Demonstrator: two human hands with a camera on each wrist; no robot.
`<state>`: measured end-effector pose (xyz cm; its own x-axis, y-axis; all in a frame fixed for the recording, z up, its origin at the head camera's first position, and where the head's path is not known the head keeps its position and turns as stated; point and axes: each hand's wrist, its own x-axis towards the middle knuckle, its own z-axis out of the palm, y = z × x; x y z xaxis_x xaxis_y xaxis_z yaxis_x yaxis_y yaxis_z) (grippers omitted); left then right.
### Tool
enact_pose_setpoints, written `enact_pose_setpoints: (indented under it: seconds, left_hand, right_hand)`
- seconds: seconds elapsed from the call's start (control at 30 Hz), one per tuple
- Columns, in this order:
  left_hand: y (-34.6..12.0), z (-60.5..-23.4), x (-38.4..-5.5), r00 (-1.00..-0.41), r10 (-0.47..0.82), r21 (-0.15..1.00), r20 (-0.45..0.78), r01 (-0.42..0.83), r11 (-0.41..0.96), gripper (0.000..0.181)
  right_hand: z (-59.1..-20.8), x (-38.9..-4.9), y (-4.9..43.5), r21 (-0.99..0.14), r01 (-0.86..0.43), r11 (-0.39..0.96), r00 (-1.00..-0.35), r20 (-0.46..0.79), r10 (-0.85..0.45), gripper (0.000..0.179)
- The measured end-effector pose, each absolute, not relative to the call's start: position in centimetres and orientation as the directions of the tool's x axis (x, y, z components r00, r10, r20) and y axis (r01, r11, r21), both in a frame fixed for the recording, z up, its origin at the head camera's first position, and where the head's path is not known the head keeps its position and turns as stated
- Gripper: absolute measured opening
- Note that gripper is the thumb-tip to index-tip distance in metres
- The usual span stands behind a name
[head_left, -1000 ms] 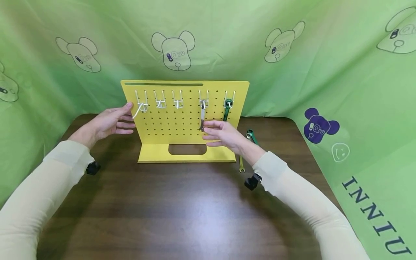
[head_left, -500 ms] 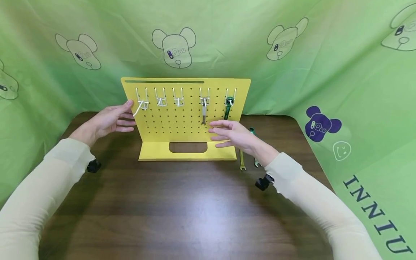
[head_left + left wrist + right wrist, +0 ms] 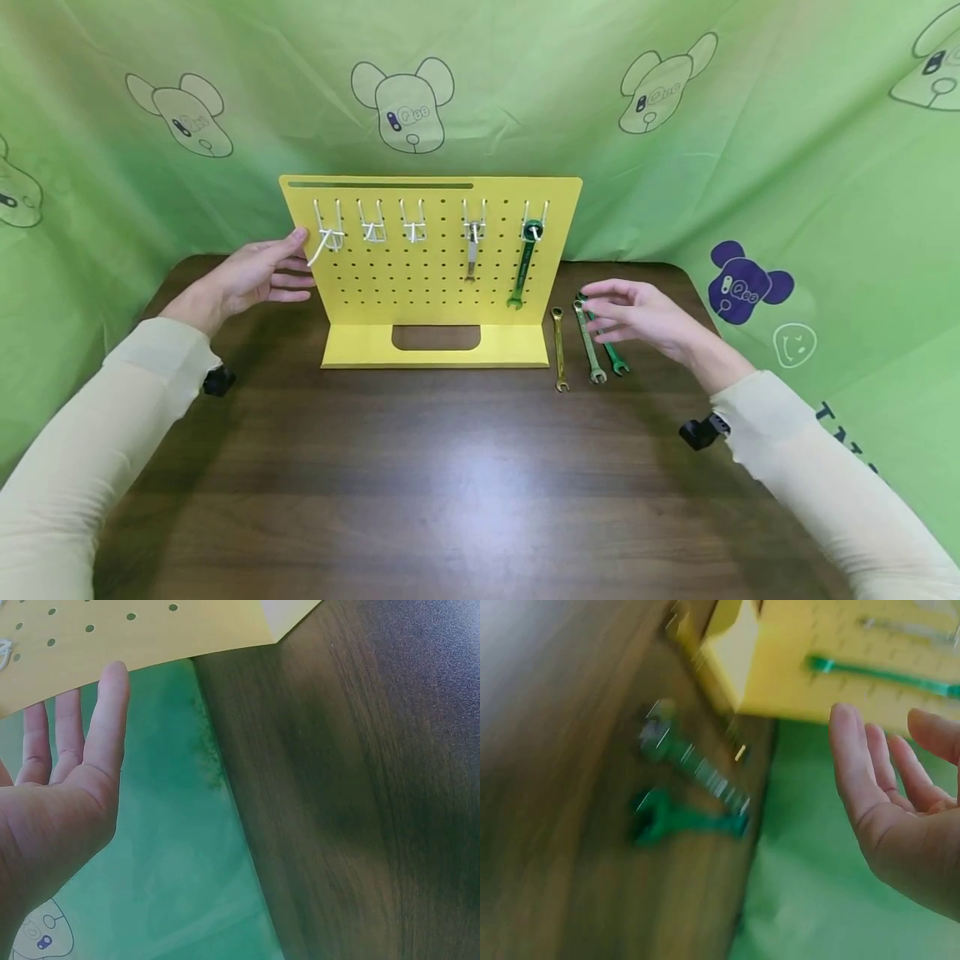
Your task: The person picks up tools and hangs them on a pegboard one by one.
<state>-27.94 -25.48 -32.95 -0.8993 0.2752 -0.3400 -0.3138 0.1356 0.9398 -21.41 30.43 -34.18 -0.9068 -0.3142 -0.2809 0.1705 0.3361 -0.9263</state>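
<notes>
My left hand [image 3: 251, 279] holds the left edge of a yellow pegboard [image 3: 405, 292], thumb at the front and some fingers passing behind. Beside the board, my right hand [image 3: 637, 312] hovers with fingers spread, holding nothing. Under it on the table lie a green wrench [image 3: 617, 360] and a silvery wrench [image 3: 588, 343], their far ends partly covered by the fingers in the head view. A gold wrench [image 3: 559, 350] lies nearer the board. On the hooks hang a dark green wrench [image 3: 523, 271] and a short silver wrench [image 3: 472, 254].
Three white hooks [image 3: 372, 229] on the board's left half bear no wrench. The board's flat base [image 3: 360, 348] stands on a brown wooden table [image 3: 375, 467]. Green printed cloth [image 3: 510, 108] hangs behind and at both sides.
My right hand has moved right, from the hanging silver wrench to above the wrenches on the table. The hanging silver wrench stays on its hook. The left hand keeps its place.
</notes>
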Motion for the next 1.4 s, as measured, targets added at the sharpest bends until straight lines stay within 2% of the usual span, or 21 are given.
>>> enact_pose_setpoints:
  seconds: [0.13, 0.3, 0.63, 0.87, 1.4]
  left_hand:
    - [-25.3, -33.0, -28.0, -0.901, 0.273, 0.941, -0.338, -0.313, 0.131, 0.065]
    - [-25.1, -33.1, -28.1, -0.898, 0.274, 0.938, -0.345, -0.316, 0.145, 0.072]
    - [-25.2, -33.1, -28.2, -0.9, 0.271, 0.939, -0.341, -0.315, 0.135, 0.068]
    - [-25.2, -33.4, -27.9, -0.898, 0.271, 0.937, -0.348, -0.32, 0.143, 0.072]
    - [-25.4, -33.0, -27.8, -0.903, 0.262, 0.938, -0.341, -0.309, 0.157, 0.072]
  right_hand:
    - [-35.4, -21.7, 33.5, -0.907, 0.219, 0.361, -0.91, -0.323, -0.259, 0.061]
    - [-37.3, -22.2, 35.6, -0.886, 0.273, 0.374, -0.904, -0.37, -0.216, 0.066]
    - [-41.1, -23.3, 35.0, -0.78, 0.291, 0.554, -0.911, -0.403, -0.089, 0.07]
    - [-41.7, -23.5, 34.7, -0.739, 0.243, 0.629, -0.928, -0.366, -0.072, 0.06]
    - [-41.5, -23.8, 34.1, -0.723, 0.267, 0.637, -0.917, -0.393, -0.061, 0.056]
